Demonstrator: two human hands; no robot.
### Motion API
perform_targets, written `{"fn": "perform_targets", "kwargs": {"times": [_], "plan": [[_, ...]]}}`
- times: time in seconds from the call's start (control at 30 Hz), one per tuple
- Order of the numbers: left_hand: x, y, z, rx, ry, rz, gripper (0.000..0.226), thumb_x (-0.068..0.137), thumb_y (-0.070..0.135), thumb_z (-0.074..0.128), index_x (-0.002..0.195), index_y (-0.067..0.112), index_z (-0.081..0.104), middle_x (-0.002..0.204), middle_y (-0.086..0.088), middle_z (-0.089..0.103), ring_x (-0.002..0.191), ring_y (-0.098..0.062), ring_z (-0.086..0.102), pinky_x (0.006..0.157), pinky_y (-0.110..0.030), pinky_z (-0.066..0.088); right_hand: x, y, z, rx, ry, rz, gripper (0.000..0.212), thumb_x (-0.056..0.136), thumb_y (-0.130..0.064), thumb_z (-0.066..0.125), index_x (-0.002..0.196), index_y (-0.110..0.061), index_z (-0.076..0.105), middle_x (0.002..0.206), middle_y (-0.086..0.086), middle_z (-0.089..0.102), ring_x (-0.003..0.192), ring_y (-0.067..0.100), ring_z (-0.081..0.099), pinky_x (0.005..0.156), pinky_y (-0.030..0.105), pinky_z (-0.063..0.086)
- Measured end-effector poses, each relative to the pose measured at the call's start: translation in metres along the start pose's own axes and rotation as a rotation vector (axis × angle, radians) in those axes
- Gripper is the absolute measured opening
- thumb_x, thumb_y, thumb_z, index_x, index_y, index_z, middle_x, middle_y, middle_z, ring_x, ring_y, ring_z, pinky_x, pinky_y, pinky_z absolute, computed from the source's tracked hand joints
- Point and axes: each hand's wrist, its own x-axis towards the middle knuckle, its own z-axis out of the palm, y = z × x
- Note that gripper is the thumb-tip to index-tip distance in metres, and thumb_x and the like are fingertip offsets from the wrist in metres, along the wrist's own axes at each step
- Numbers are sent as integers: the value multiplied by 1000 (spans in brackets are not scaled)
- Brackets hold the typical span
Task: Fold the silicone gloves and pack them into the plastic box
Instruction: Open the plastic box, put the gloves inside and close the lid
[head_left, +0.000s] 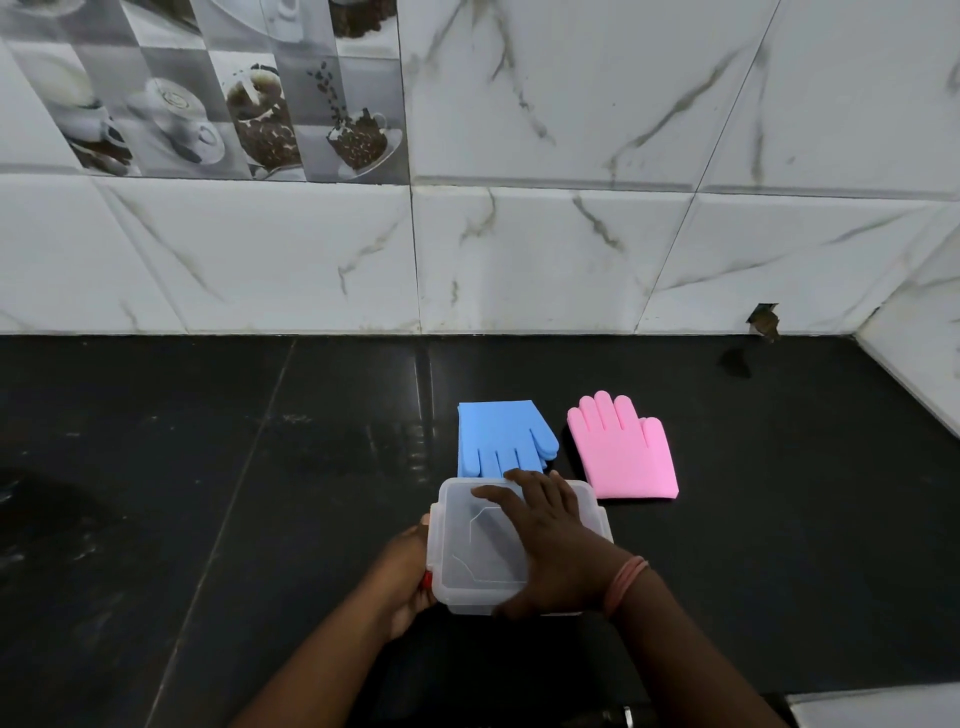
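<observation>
The plastic box (480, 545) sits on the dark surface (208, 493), near the person. Its see-through lid is on. You cannot see well what is inside, because the plastic is cloudy. No words or labels can be read on it.

The right hand (545, 540) lies flat on top of the box with its fingers spread out. It hides the right side of the lid. A pink band (626, 584) goes around that wrist.

The left hand (408, 582) is at the left side of the box, and most of it is hidden behind the box wall. You cannot tell if its fingers are curled or flat. A small red thing (427, 579) shows between this hand and the box, but it is too small to make out.

Just behind the box lies the blue glove (498, 436). Its fingers point toward the box, and the fingertips are hidden by the box edge and the right hand. Behind the box and to its right lies the pink glove (626, 449), with its fingers pointing away toward the wall. Both gloves are outside the box.

The wall tiles (218, 104) far behind the box show pictures of coffee cups and beans, with no writing that can be read.
</observation>
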Motion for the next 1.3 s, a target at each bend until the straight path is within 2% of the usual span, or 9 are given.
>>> {"fn": "perform_targets", "kwargs": {"times": [0.17, 0.27, 0.53, 0.63, 0.7, 0.87, 1.0, 1.13, 1.3], "plan": [[3, 2, 0, -72, -18, -43, 38, 107, 36, 48, 121, 8, 70, 94, -16, 73, 84, -31, 68, 77, -42, 56, 5, 3, -10, 22, -93, 15, 107, 62, -70, 77, 145, -53, 11, 161, -8, 3, 150, 26, -3, 123, 54, -3], [3, 2, -2, -48, -44, -45, 33, 107, 29, 48, 121, 8, 70, 98, -18, 73, 87, -33, 70, 91, -52, 57, 4, 2, -16, 65, -109, 17, 102, 62, -69, 78, 142, -54, 17, 160, -9, 8, 150, 25, -1, 124, 53, -1], [-2, -3, 0, 50, -72, 13, 32, 106, 28, 50, 118, 5, 68, 102, -22, 77, 97, -40, 74, 91, -52, 60, -1, -15, -65, 263, -129, 66, 66, 76, -64, 68, 136, -47, 45, 137, -17, 50, 113, 4, 52, 96, 29, 50], [-2, -3, 4, 54, -29, 21, 38, 106, 34, 49, 117, 4, 69, 107, -25, 75, 98, -40, 72, 92, -49, 57, 2, -21, -83, -50, 248, -10, 30, 86, -51, 60, 109, -33, 67, 86, -16, 67, 67, -2, 54, 62, 20, 45], [-1, -2, 4, 71, -15, 24, 42, 106, 35, 47, 115, 1, 69, 95, -20, 76, 87, -34, 71, 78, -42, 58, 9, -15, -99, -220, 689, 26, 14, 89, -37, 56, 80, -28, 62, 56, -14, 45, 48, 0, 40, 48, 22, 33], [5, 5, 10, 170, 165, 94, 51, 109, 37, 36, 102, 0, 71, 100, -27, 75, 91, -37, 73, 83, -42, 57, 42, 30, -127, 493, 1315, 387, 34, 96, -29, 55, 66, -14, 54, 63, 5, 53, 58, 17, 46, 57, 30, 38], [11, 26, 18, 303, 398, 280, 38, 107, 35, 42, 94, 7, 64, 102, -17, 69, 95, -31, 65, 87, -41, 50, 88, 59, -110, 1621, 1079, 851, 18, 92, -11, 53, 74, -9, 55, 56, 8, 47, 46, 16, 38, 43, 23, 35], [16, 47, 28, 368, 417, 366, 31, 105, 35, 47, 91, 11, 61, 98, -10, 68, 97, -30, 64, 95, -42, 51, 129, 71, -77, 1926, 723, 908, 18, 99, -2, 30, 93, -7, 47, 64, 7, 42, 38, 11, 43, 32, 13, 36], [24, 59, 39, 468, 391, 395, 28, 102, 34, 51, 93, 11, 64, 93, -4, 67, 95, -25, 64, 91, -38, 51, 161, 69, -65, 1935, 648, 927, 38, 108, -11, 33, 145, -2, 38, 101, 19, 55, 65, 19, 54, 37, 20, 52]]}}
